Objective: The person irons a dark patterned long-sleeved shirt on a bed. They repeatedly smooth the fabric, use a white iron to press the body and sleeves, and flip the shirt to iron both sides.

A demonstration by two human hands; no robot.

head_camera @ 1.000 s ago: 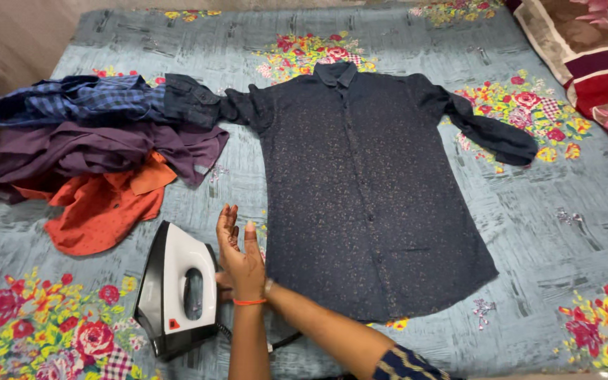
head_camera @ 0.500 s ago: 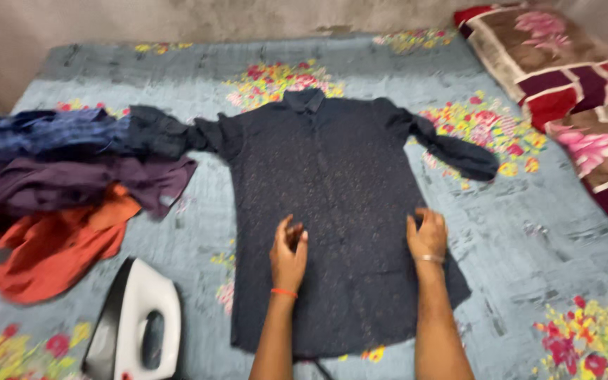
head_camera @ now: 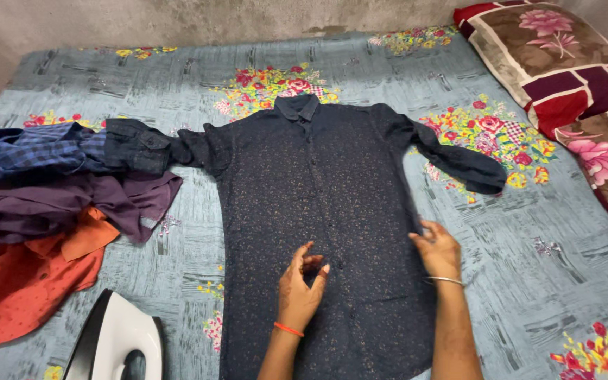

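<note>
Four shirts [head_camera: 332, 211], one iron [head_camera: 117, 345]

Soft, even light, no glare; faint shadows beneath the hands on the shirt [head_camera: 325, 190]; sharp focus around it.

Iron [head_camera: 117, 345] left of shirt [head_camera: 325, 190] — clothes pile [head_camera: 43, 211] beyond

Dark navy speckled shirt [head_camera: 325, 183] on grey-blue floral bedsheet [head_camera: 529, 211].
</note>
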